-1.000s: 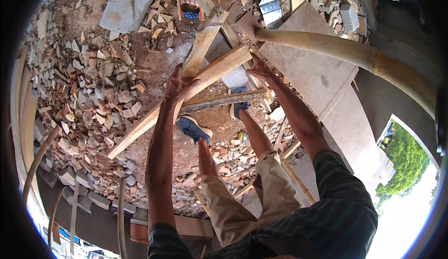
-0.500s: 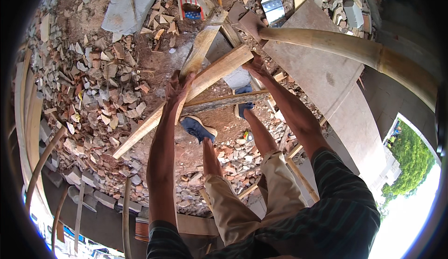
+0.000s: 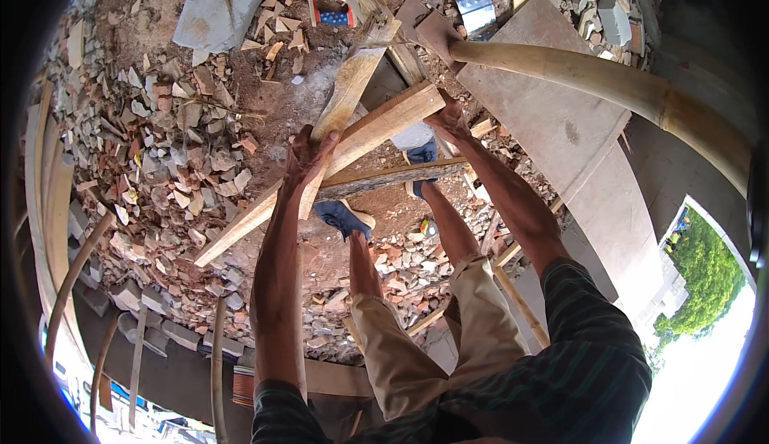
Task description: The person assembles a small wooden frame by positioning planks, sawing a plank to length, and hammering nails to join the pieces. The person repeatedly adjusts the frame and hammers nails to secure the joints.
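A long pale wooden plank [image 3: 384, 120] runs slantwise in front of me, from the rubble at lower left up to the right. My left hand [image 3: 311, 156] is closed round it near the middle, thumb on top, where it crosses a second plank [image 3: 352, 76]. At the upper right end, my right hand [image 3: 450, 120] grips the plank's edge; its fingers are partly hidden by the wood. The second plank slopes away from me, and its lower end passes beside my left hand. Below both lies a dark, rough-edged wooden strip [image 3: 384, 178], close to my shoes.
Broken brick and tile rubble [image 3: 176, 148] covers the ground at left. A thick bamboo pole [image 3: 561, 58] crosses a large brown board [image 3: 553, 100] at right. A grey slab [image 3: 223, 8] lies far left, near a striped, starred piece [image 3: 330, 4]. Thin poles [image 3: 218, 364] stand at lower left.
The held plank's right end has shifted slightly right and toward me, with my right hand on it. Both hands keep their hold; the view has moved a little.
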Motion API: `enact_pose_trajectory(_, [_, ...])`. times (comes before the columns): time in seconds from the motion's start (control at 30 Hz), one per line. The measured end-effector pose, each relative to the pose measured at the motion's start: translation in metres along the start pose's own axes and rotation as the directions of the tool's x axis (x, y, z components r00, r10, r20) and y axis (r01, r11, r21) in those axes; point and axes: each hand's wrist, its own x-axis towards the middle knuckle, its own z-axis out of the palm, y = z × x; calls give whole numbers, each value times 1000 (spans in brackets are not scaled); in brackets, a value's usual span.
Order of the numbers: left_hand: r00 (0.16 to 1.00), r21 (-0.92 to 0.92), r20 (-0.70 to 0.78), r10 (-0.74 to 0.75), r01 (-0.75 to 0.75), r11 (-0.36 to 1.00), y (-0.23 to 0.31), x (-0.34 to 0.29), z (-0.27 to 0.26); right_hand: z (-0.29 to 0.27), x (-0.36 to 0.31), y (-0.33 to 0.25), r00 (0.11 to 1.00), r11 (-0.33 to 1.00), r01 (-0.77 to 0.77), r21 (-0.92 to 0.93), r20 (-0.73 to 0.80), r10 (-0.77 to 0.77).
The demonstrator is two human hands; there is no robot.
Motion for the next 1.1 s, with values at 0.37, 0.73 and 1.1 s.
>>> enact_pose_trajectory(0.37, [996, -50, 52, -77, 80, 996, -8, 6, 2, -27, 16, 18, 981, 965, -48, -258, 171, 94])
enact_pose_trajectory(0.73, [980, -235, 173, -94, 134, 963, 45, -48, -34, 20, -80, -79, 979, 891, 1, -455, -179, -93])
enact_pose_trajectory(1.1, [993, -278, 104, -56, 84, 957, 53, -169, -112, 88, -169, -135, 985, 786, 114, -608, -32, -167])
